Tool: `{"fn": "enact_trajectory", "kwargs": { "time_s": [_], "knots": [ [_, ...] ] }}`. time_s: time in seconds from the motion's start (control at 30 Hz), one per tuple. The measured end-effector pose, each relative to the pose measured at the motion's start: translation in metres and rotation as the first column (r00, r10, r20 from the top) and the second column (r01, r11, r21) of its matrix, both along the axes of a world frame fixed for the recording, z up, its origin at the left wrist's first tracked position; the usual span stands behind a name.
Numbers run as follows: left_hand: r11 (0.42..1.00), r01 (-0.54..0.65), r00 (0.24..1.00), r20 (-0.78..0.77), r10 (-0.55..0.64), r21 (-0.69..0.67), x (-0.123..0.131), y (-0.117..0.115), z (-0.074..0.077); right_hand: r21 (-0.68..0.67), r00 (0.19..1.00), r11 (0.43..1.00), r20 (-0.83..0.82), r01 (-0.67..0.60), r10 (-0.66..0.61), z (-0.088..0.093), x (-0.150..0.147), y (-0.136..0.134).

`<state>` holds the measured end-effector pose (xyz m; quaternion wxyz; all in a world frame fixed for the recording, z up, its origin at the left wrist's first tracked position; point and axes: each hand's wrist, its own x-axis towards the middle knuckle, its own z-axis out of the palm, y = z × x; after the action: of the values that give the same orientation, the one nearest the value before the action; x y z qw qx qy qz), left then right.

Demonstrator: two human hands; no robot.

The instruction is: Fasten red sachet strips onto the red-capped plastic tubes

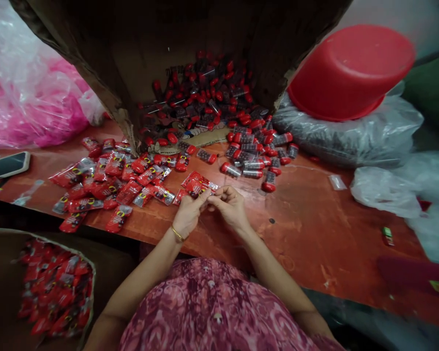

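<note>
My left hand (189,210), with a gold bracelet at the wrist, is closed at the table's near side, thumb and fingers pinched together. Its fingertips meet those of my right hand (231,208), which is closed in a pinch too. Between and just beyond them are red printed plastic bags (194,181); the fingers grip the edge of one. To the left lies a heap of filled red packets (115,183). Beyond and to the right are small clear tubes with red caps (249,148) and dark contents.
A large cardboard box (106,92) lies open towards me, with many more tubes inside. An upturned red tub (351,73) rests on a filled plastic bag (336,136). A phone (7,166) lies left. Below left, a container (92,287) holds red packets.
</note>
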<state>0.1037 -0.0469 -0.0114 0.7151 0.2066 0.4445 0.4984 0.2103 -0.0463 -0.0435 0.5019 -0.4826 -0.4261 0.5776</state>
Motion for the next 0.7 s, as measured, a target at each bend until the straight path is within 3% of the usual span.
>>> {"fn": "enact_trajectory", "kwargs": {
  "time_s": [0.07, 0.13, 0.2, 0.3, 0.4, 0.47, 0.53, 0.6, 0.7],
  "knots": [
    [1.0, -0.016, 1.0, -0.01, 0.016, -0.005, -0.007, 0.007, 0.001, 0.097, 0.983, 0.995, 0.182, 0.02, -0.037, -0.004, 0.0, 0.013],
    [0.996, -0.08, 0.997, -0.027, 0.079, -0.036, -0.024, 0.023, 0.005, 0.227, 0.88, 0.974, 0.463, -0.001, -0.108, -0.007, 0.007, 0.03],
    [0.974, -0.218, 0.976, -0.043, 0.216, -0.059, -0.052, 0.045, 0.011, 0.338, 0.655, 0.94, 0.722, -0.051, -0.224, -0.01, 0.02, 0.048],
    [0.868, -0.495, 0.869, -0.031, 0.494, -0.031, -0.094, 0.078, 0.019, 0.382, 0.305, 0.914, 0.893, -0.133, -0.329, -0.016, 0.04, 0.068],
    [0.84, -0.543, 0.84, 0.007, 0.543, 0.003, -0.105, 0.093, 0.018, 0.333, 0.135, 0.923, 0.941, -0.193, -0.311, -0.022, 0.051, 0.072],
    [0.891, -0.452, 0.884, -0.12, 0.453, 0.037, -0.09, 0.088, 0.008, 0.311, 0.104, 0.923, 0.95, -0.228, -0.295, -0.024, 0.054, 0.067],
    [0.956, -0.259, 0.869, -0.398, 0.293, 0.136, -0.066, 0.077, -0.007, 0.31, 0.102, 0.915, 0.951, -0.257, -0.293, -0.025, 0.055, 0.059],
    [0.971, 0.052, 0.693, -0.709, 0.132, 0.232, -0.045, 0.065, -0.023, 0.319, 0.109, 0.906, 0.948, -0.278, -0.3, -0.026, 0.056, 0.052],
    [0.906, 0.348, 0.347, -0.931, 0.114, 0.24, -0.03, 0.056, -0.039, 0.334, 0.123, 0.898, 0.942, -0.288, -0.311, -0.029, 0.059, 0.045]
  ]
}}
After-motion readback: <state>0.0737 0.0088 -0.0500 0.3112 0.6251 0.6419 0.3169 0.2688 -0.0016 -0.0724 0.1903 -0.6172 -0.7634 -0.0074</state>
